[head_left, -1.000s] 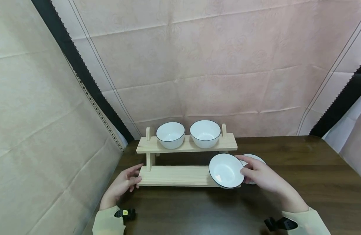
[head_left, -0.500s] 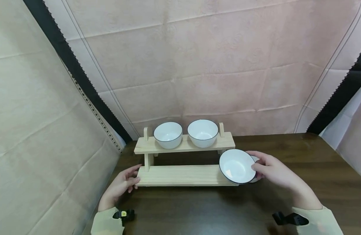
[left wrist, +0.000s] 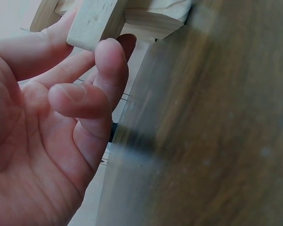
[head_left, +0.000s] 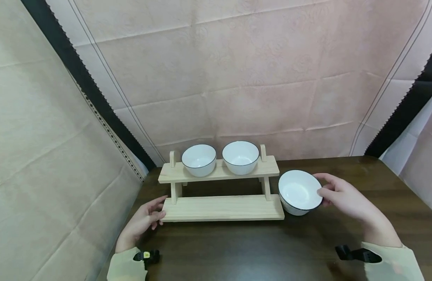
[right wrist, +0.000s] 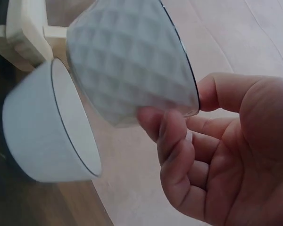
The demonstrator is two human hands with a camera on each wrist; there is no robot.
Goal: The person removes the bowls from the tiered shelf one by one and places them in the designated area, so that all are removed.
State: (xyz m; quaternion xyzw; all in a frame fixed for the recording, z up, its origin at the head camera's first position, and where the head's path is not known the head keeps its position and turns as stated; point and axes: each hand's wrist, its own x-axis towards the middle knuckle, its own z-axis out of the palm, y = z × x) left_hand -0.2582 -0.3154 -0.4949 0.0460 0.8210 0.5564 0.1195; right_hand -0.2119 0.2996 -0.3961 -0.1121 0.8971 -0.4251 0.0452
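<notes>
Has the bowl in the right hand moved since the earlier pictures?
Yes, rightward: in the head view, the bowl covered the right end of the lower shelf; now it is past that end.

White bowl [head_left: 300, 190], dark-rimmed, held beside wooden rack [head_left: 223, 208]

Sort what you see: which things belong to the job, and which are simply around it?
Probably part of the job:
bowl in the right hand
second bowl near it
wooden rack touched by the left hand
two bowls on its upper shelf

Simply around:
table
cloth walls
wrist straps
</notes>
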